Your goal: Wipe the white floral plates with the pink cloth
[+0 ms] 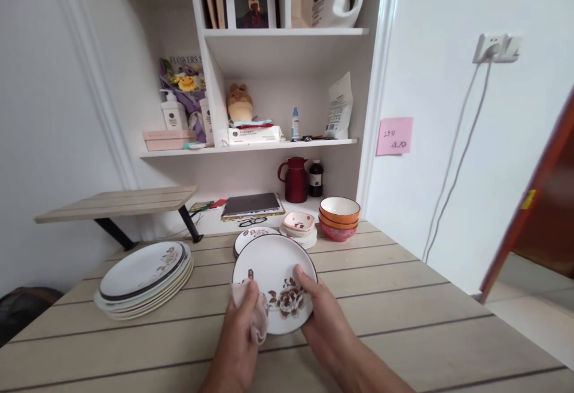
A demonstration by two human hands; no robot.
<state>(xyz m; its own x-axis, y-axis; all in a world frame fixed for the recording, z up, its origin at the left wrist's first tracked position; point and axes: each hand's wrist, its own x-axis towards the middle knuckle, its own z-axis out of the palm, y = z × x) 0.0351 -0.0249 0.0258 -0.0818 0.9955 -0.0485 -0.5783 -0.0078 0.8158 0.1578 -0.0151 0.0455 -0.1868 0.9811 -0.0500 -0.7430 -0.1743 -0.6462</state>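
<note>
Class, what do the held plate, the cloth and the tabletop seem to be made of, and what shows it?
Plate: probably glazed ceramic, smooth-looking, white and dark-edged with a flower print.
Cloth: soft fabric, judging by its folds; fibre unclear.
Tabletop: matt wood or wood-look laminate, pale strips between dark lines.

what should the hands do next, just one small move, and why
I'd probably slide the cloth across the face of the plate: the left hand already holds it at the plate's lower left edge, the right hand grips the opposite edge, and most of the face lies open to the cloth.
</note>
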